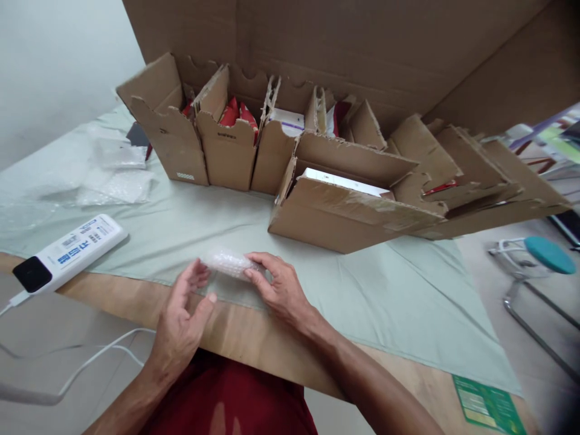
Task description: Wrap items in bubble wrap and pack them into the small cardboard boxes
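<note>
A small roll or bundle of bubble wrap (228,263) is held just above the table near its front edge. My right hand (281,285) grips its right end between thumb and fingers. Whether anything lies inside the wrap cannot be made out. My left hand (185,302) is at the bundle's left end, palm turned inward, thumb and fingers apart and not closed on it. Beyond both hands stands a low cardboard box (348,220) with a white flat item (344,181) inside.
Several upright cardboard bins (231,154) line the back, some with red packets (238,113). Loose bubble wrap (115,184) lies at left, behind a white power bank (75,251) with a cable. A green card (487,403) sits front right; a teal stool (549,255) stands beyond the table.
</note>
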`<state>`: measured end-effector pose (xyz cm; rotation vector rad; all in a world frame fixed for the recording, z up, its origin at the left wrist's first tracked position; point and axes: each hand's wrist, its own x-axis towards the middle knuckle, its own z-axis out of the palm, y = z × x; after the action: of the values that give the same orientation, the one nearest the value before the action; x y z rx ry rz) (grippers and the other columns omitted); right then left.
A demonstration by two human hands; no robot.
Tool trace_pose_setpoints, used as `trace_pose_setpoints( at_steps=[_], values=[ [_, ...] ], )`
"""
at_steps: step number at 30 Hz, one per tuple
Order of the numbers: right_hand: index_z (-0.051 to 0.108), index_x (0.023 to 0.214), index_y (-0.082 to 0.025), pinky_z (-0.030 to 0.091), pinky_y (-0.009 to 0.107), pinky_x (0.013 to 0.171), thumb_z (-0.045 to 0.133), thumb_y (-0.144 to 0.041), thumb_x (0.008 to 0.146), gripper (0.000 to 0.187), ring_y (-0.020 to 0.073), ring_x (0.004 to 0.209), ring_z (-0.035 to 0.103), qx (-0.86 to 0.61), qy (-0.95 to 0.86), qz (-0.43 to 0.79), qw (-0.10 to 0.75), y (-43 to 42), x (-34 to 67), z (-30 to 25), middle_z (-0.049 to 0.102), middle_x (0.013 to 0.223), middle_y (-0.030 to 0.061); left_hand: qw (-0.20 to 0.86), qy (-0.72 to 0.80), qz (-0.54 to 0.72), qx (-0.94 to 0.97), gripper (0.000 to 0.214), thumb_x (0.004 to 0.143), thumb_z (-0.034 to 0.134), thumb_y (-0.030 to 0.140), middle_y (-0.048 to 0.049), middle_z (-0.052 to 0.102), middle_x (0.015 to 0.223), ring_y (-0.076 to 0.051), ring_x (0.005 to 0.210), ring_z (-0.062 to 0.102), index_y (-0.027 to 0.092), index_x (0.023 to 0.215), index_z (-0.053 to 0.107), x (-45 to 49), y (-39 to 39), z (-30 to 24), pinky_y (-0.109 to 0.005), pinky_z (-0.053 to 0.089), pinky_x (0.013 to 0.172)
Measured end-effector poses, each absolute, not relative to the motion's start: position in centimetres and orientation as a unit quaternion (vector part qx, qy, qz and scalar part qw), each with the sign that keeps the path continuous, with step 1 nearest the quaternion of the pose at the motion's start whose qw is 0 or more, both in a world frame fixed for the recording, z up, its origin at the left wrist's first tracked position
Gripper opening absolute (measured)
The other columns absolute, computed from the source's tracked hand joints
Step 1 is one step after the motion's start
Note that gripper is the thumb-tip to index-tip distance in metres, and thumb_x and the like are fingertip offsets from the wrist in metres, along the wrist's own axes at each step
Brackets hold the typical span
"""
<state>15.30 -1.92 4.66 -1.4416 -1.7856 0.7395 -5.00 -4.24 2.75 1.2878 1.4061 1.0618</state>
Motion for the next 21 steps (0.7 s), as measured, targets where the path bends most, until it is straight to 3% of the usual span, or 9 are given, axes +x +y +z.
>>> trace_pose_setpoints(
  at_steps=[3,6,9,11,13,16,21],
  values=[
    [0.071,0.113,-0.025,0.051,0.036,0.089,0.062,-0.025,0.095,0.019,0.02,0.093,0.071,-0.536,-0.666,0.354,0.379,-3.4,14.7,5.8,0.079,0.107,0.0028,0.614,0.505,0.403,0.452,0.067,0.086,0.07,0.047,-0.0149,0.067,0.137,-0.03,0.129,0.063,0.016,0.142,0.051,-3.5,-4.1,3.6,-0.044,0.049,0.111],
    [0.07,0.11,-0.026,0.05,0.038,0.093,0.06,-0.023,0.094,0.019,0.0204,0.095,0.07,-0.524,-0.667,0.351,0.396,-4.6,14.9,6.2,0.078,0.105,0.0025,0.663,0.468,0.407,0.418,0.068,0.085,0.071,0.047,-0.0143,0.069,0.135,-0.029,0.128,0.064,0.016,0.142,0.051,-2.1,-3.5,4.2,-0.042,0.05,0.11],
    [0.068,0.112,-0.025,0.049,0.043,0.095,0.066,-0.031,0.091,0.021,0.0238,0.102,0.068,-0.536,-0.672,0.322,0.397,-5.2,16.3,6.3,0.074,0.113,0.0066,0.639,0.479,0.379,0.468,0.062,0.085,0.069,0.044,-0.0133,0.069,0.134,-0.03,0.128,0.064,0.016,0.139,0.056,-1.6,-3.2,4.4,-0.042,0.051,0.11],
    [0.067,0.119,-0.024,0.049,0.045,0.096,0.072,-0.042,0.088,0.036,0.0255,0.105,0.066,-0.54,-0.669,0.338,0.382,-5.3,17.6,6.6,0.07,0.12,0.0096,0.599,0.488,0.346,0.532,0.06,0.087,0.066,0.04,-0.0119,0.066,0.141,-0.03,0.132,0.061,0.018,0.143,0.055,-1.5,-3.4,4.5,-0.041,0.049,0.111],
    [0.066,0.124,-0.023,0.048,0.048,0.1,0.076,-0.055,0.083,0.053,0.0279,0.113,0.064,-0.534,-0.662,0.378,0.366,-5.3,18.6,7.0,0.067,0.125,0.0114,0.57,0.479,0.307,0.593,0.064,0.091,0.06,0.035,-0.0116,0.062,0.145,-0.028,0.131,0.061,0.021,0.151,0.046,-1.3,-3.6,4.6,-0.04,0.051,0.108],
    [0.067,0.125,-0.022,0.045,0.049,0.105,0.08,-0.067,0.074,0.07,0.0306,0.119,0.062,-0.503,-0.653,0.449,0.347,-5.2,19.7,7.8,0.069,0.125,0.0116,0.542,0.446,0.259,0.663,0.071,0.091,0.051,0.027,-0.0142,0.065,0.139,-0.026,0.112,0.07,0.02,0.159,0.032,-0.6,-3.9,5.0,-0.04,0.058,0.094],
    [0.067,0.127,-0.022,0.049,0.041,0.101,0.085,-0.053,0.073,0.065,0.0266,0.113,0.066,-0.502,-0.598,0.508,0.364,-5.8,20.9,9.3,0.07,0.125,0.0087,0.471,0.407,0.238,0.745,0.072,0.087,0.046,0.021,-0.0142,0.071,0.127,-0.026,0.103,0.071,0.017,0.158,0.032,0.9,-3.3,5.8,-0.043,0.059,0.09]
  ],
)
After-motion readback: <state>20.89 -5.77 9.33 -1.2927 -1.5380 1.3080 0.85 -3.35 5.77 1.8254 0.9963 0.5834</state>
